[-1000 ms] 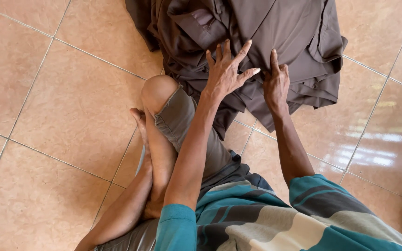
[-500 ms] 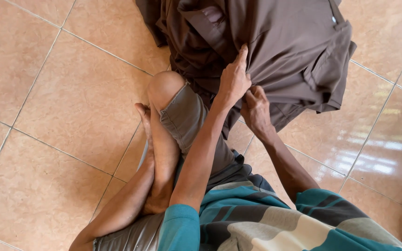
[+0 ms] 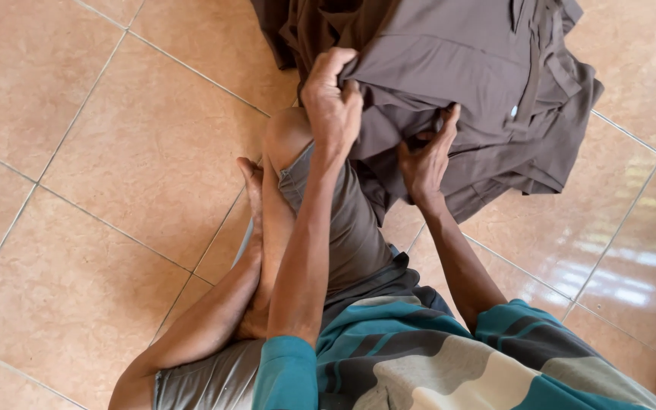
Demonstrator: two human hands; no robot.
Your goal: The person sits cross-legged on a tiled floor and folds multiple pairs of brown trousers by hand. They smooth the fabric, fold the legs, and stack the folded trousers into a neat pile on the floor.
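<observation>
In the head view the person sits on a tiled floor of shiny beige squares with one bare knee drawn up, grey shorts below it and a teal, grey and cream striped shirt at the bottom edge. A heap of dark brown garments lies on the floor toward the far edge, just past the knee, with a collar and a small pale button showing near its right side; nothing in sight serves as a container, so the clothes lie loose on the tiles. The left hand is clenched on a fold of the brown cloth at the near left edge of the heap and lifts it. The right hand reaches under the lifted layer just beside it, fingers curled into the cloth, thumb raised against the fabric. Half a second ago both hands were pressed close together at the heap's near edge; now the left hand has risen and gathered the fold, and the two hands are further apart, with more of the top garment spread flat
</observation>
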